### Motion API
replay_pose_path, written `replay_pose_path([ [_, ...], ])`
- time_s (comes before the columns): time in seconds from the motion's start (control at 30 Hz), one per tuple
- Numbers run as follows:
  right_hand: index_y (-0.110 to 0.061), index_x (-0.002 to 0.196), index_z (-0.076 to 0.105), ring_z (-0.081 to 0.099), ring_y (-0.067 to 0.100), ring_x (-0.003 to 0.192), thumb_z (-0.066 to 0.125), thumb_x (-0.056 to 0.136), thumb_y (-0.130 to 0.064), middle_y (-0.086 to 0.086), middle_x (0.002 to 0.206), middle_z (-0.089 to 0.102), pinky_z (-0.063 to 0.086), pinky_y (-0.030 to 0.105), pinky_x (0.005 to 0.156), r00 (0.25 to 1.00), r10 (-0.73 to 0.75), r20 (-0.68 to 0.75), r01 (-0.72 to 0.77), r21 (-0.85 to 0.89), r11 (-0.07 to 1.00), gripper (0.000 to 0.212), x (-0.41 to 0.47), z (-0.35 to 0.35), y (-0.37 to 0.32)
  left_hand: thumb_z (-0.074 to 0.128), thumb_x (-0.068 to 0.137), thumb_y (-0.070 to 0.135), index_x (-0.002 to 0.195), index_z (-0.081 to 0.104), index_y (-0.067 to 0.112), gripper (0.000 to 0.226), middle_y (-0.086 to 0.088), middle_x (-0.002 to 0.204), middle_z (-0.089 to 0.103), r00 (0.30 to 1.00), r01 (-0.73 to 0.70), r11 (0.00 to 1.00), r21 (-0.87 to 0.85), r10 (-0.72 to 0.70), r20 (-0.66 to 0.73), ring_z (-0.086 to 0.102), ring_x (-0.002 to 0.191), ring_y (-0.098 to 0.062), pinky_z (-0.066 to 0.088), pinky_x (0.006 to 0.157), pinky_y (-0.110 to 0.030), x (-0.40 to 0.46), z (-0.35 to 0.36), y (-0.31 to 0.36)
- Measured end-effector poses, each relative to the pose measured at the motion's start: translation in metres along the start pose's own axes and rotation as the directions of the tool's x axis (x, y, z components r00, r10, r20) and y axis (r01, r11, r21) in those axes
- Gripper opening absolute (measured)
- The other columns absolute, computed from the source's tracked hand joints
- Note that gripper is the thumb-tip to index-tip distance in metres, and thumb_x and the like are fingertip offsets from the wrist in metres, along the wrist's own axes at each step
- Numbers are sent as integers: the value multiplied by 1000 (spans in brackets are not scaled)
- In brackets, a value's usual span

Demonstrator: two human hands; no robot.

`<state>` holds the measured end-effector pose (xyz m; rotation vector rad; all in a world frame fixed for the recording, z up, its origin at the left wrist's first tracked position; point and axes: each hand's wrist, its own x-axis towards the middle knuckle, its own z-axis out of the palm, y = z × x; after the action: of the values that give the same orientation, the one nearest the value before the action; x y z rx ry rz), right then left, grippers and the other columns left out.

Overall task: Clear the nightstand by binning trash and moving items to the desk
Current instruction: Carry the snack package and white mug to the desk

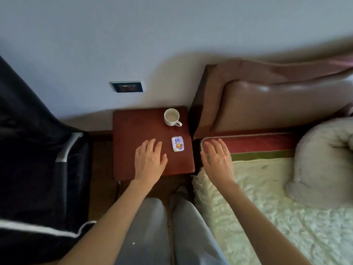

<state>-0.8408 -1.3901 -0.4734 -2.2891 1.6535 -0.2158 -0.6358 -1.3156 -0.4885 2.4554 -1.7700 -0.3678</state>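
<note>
overhead, a red-brown nightstand surface (133,131) beside a bed (267,188). both hands hover flat and empty, left hand (150,161) over the surface, right hand (217,161) over the bed edge. white mug (172,117) at the back; small wrapper (178,144) just right of the left hand, likely best pinched by an edge first.

Your two arms are bare from the elbow down; you wear no sleeves, watch or rings that show. Your left hand (150,159) and right hand (217,161) have short nails. On your legs you wear loose light grey trousers (150,230) with soft folds.
</note>
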Motion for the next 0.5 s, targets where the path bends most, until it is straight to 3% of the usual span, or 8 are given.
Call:
replay_pose_path([
  [0.27, -2, 120, 60, 51, 37, 122, 40, 93, -34, 17, 121, 62, 43, 49, 101, 994, -41, 100, 38, 31, 999, 46, 44, 69, 42, 55, 88, 38, 129, 53, 11, 49, -13, 133, 53, 995, 44, 999, -23, -41, 90, 48, 122, -31, 42, 98, -46, 62, 84, 3],
  [0.5, -1, 121, 59, 52, 36, 118, 46, 92, -32, 17, 121, 61, 38, 41, 103, 998, -32, 48, 26, 109, 994, 44, 68, 144, 61, 55, 87, 46, 132, 48, 12, 57, -13, 135, 51, 982, 109, 992, -63, -97, 160, 45, 125, -32, 39, 97, -46, 108, 185, 3],
])
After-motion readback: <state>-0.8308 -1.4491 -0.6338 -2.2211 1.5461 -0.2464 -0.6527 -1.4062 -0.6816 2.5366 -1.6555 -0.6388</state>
